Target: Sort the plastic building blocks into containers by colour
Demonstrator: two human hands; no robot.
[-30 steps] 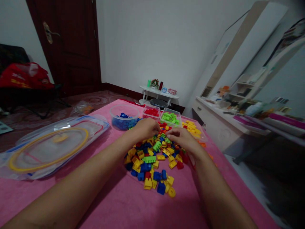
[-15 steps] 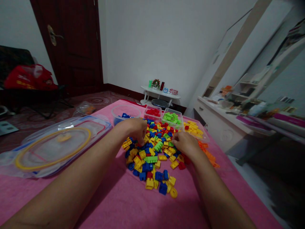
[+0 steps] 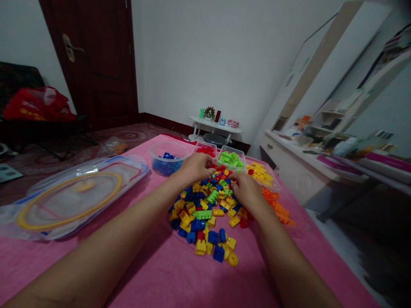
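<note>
- My left hand (image 3: 194,167) sits at the far side of the brick pile (image 3: 208,214), fingers curled down onto red bricks beside the red-brick tub (image 3: 205,150); I cannot tell whether my grip has closed on one.
- My right hand (image 3: 247,192) rests on the pile's right side, fingers bent among the bricks, grip unclear too.
- The blue-brick bowl (image 3: 169,156) and the green-brick tub (image 3: 231,158) line the pink worktop's (image 3: 167,273) far edge, within easy reach; loose lids (image 3: 70,196) lie towards its left edge.
</note>
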